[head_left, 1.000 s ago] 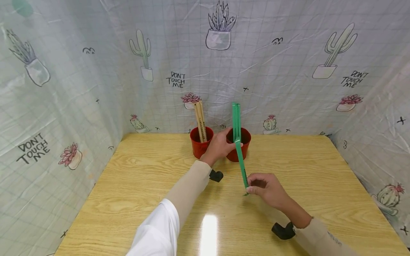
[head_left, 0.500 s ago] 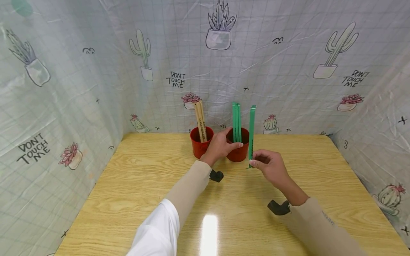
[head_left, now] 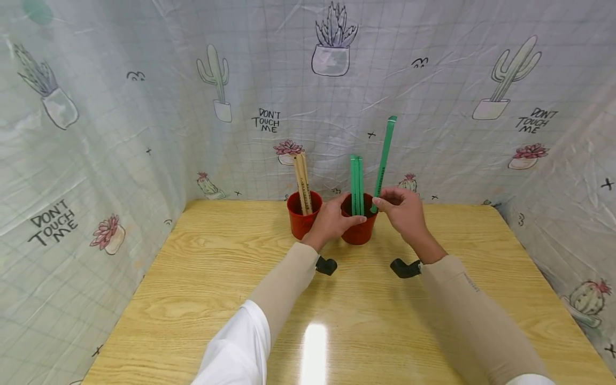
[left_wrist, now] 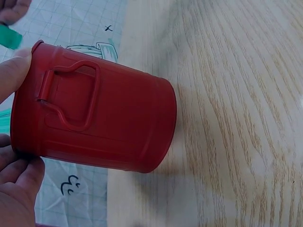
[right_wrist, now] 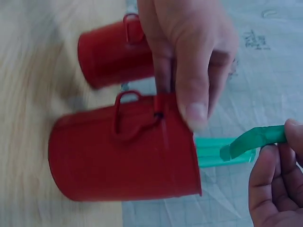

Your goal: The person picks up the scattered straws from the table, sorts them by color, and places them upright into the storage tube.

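My left hand (head_left: 332, 219) grips the rim of the right red bucket (head_left: 358, 234), its thumb across the front. Several slim green packets (head_left: 356, 184) stand upright in that bucket. With thumb and fingers, my right hand (head_left: 403, 211) pinches another long green packet (head_left: 385, 155) near its lower end, just over the bucket's right rim. This packet leans right at the top. In the right wrist view, the loose lower tip of the pinched packet (right_wrist: 255, 139) bends towards the bucket mouth. The left wrist view shows the bucket's wire handle (left_wrist: 92, 94) hanging down its side.
A second red bucket (head_left: 299, 227) stands left of the first, holding several beige printed packets (head_left: 303, 182). Both buckets are near the back edge of the wooden table (head_left: 216, 267). A cactus-print sheet (head_left: 269, 64) hangs behind and along the sides.
My right hand has risen and moved forward to the bucket's rim, swinging the green packet from low in front to upright above the rim. My left hand has stayed on the bucket.
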Available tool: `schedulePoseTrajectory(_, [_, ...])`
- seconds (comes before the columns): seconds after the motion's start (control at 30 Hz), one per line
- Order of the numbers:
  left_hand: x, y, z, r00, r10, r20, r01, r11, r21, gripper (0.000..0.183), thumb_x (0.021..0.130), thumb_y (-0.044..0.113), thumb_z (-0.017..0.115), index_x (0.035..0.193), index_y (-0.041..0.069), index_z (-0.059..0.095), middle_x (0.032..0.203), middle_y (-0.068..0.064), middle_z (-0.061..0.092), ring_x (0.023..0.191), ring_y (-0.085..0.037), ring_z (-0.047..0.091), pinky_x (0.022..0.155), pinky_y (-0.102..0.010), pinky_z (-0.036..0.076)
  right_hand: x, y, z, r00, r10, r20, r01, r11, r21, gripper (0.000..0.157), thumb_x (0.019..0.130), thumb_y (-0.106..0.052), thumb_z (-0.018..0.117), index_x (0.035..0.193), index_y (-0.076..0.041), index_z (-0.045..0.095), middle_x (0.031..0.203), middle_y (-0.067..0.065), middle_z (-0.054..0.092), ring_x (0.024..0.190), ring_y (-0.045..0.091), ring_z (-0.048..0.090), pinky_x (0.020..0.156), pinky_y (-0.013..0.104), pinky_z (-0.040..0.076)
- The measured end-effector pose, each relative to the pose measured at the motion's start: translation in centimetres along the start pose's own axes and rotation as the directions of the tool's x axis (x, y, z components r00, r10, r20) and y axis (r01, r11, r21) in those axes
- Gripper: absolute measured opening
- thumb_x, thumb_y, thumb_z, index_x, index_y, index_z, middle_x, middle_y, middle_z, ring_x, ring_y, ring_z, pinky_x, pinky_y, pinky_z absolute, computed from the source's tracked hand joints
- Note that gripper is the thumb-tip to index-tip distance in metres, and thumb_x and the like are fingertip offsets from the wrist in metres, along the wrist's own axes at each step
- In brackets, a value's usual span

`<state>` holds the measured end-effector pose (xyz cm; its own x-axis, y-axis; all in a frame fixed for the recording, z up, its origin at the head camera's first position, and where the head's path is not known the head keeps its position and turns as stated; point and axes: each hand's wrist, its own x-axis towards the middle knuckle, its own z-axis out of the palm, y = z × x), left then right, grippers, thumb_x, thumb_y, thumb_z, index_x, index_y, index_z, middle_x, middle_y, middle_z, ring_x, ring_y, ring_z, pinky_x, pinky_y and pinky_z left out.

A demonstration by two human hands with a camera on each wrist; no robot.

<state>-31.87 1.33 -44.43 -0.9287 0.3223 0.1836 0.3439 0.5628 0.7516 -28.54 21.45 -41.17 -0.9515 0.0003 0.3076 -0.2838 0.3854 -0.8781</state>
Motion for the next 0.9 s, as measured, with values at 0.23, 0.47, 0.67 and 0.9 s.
schedulePoseTrajectory(0.23, [0.0,0.1,0.1,1.000,-0.002,0.008,0.002,1.000,0.015,0.074,0.093,0.041,0.078,0.155,0.013,0.049,0.141,-0.009,0.068,0.121,-0.023,0.067,0.108,-0.041,0.057,1.7,1.1,0.8,0.999,0.017,-0.034,-0.021,0.993,-0.117,0.022,0.099,-0.017,0.072,0.108,0.002,0.074,0.106,0.021,0.073,0.086,0.010,0.063,0.073,0.021,0.052])
schedulePoseTrajectory(0.47, [0.0,0.2,0.3,1.000,-0.004,0.013,0.004,1.000,0.022,0.074,0.094,0.040,0.078,0.156,0.013,0.048,0.143,-0.008,0.067,0.123,-0.023,0.067,0.109,-0.041,0.056,1.9,2.3,1.0,0.997,0.070,-0.012,-0.071,0.983,-0.171,0.025,0.100,-0.017,0.069,0.115,0.003,0.072,0.111,0.023,0.071,0.103,0.034,0.067,0.086,0.038,0.055])
schedulePoseTrajectory(0.67, [-0.1,0.3,0.2,1.000,-0.024,0.021,0.023,1.000,0.020,0.076,0.094,0.041,0.077,0.157,0.013,0.046,0.149,-0.008,0.063,0.132,-0.025,0.064,0.115,-0.044,0.052,1.1,3.1,0.9,0.995,0.101,-0.013,-0.102,0.981,-0.164,0.033,0.103,-0.022,0.066,0.124,0.003,0.068,0.114,0.023,0.068,0.105,0.035,0.064,0.088,0.037,0.053])
schedulePoseTrajectory(0.9, [0.0,0.5,0.0,1.000,0.004,0.021,-0.006,0.997,0.078,0.085,0.096,0.042,0.075,0.164,0.011,0.033,0.164,-0.009,0.046,0.147,-0.027,0.052,0.122,-0.044,0.044,0.1,3.0,0.2,0.999,0.028,0.045,-0.017,0.975,-0.219,0.042,0.107,-0.028,0.060,0.137,0.002,0.060,0.131,0.025,0.064,0.119,0.040,0.058,0.101,0.053,0.052])
